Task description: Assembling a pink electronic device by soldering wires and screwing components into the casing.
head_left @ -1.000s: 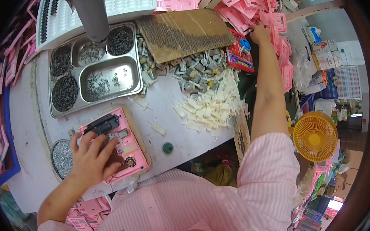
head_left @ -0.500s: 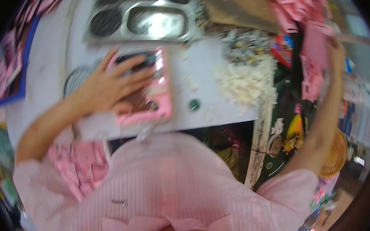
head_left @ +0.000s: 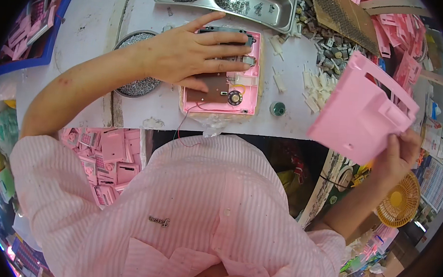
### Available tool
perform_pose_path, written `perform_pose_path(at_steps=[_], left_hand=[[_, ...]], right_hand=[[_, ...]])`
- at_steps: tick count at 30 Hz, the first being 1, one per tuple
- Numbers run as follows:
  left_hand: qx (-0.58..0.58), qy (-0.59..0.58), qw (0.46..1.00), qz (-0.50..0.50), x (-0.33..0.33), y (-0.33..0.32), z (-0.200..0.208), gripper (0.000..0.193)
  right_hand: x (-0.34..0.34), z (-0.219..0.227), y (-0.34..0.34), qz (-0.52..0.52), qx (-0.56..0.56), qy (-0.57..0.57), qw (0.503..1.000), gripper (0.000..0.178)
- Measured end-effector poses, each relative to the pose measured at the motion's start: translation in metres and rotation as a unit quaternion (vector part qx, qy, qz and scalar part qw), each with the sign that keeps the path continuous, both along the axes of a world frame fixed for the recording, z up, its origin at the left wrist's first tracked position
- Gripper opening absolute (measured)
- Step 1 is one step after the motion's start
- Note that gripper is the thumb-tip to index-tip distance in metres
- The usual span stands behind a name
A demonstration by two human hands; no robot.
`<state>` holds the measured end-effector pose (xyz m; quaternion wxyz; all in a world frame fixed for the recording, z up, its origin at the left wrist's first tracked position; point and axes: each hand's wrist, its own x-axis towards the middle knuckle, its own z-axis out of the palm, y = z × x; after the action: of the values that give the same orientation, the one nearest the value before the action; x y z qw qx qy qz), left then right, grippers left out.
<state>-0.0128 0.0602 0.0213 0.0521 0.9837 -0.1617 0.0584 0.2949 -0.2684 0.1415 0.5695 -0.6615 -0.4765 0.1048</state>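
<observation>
My left hand (head_left: 186, 55) lies with spread fingers across an uncovered pink plastic case (head_left: 251, 102) on the table. Beneath the fingers, the case holds a dark mechanism, partly hidden, and a brown circuit board (head_left: 216, 90), which my thumb touches. Beside the board sits a small round part (head_left: 234, 97); thin red and dark wires hang over the near edge. Out to the right, my right hand (head_left: 398, 155) grips a pink plastic cover (head_left: 356, 115) by its lower right edge. The cover has a long slot and is raised, tilted, apart from the case.
A metal compartment tray (head_left: 287, 26) of springs and small parts stands at the back. Left of the case is a round dish (head_left: 137, 87) of small metal pieces. White plastic parts (head_left: 319, 89), a green-capped bottle (head_left: 277, 109) and a pile of pink parts (head_left: 404, 35) lie rightward.
My right hand has come back from the pink pile at the far right, bringing the pink cover nearer. My left hand stays on the case; the whole view has shifted.
</observation>
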Motion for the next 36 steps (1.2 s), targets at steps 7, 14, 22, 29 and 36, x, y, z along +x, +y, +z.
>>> perform_pose_path(at_steps=[7, 14, 22, 29, 36], left_hand=[[-0.71, 0.033, 0.672, 0.207, 0.001, -0.075, 0.024, 0.046], [-0.727, -0.037, 0.644, 0.233, -0.013, -0.05, 0.023, 0.046], [-0.11, -0.052, 0.973, 0.195, 0.007, -0.064, -0.017, 0.066], [-0.083, -0.003, 0.979, 0.187, 0.011, -0.061, -0.017, 0.07], [-0.39, -0.091, 0.892, 0.209, -0.007, -0.061, -0.001, 0.07]], right_hand=[[-0.077, -0.068, 0.123, 0.1, 0.076, 0.303, 0.945, 0.047], [-0.086, -0.099, 0.129, 0.129, -0.071, 0.279, 0.949, 0.057], [-0.031, -0.093, 0.043, -0.026, 0.083, 0.35, 0.933, 0.056], [-0.038, -0.106, 0.026, -0.027, 0.066, 0.37, 0.926, 0.053], [-0.085, -0.109, 0.057, -0.057, 0.043, 0.402, 0.913, 0.055]])
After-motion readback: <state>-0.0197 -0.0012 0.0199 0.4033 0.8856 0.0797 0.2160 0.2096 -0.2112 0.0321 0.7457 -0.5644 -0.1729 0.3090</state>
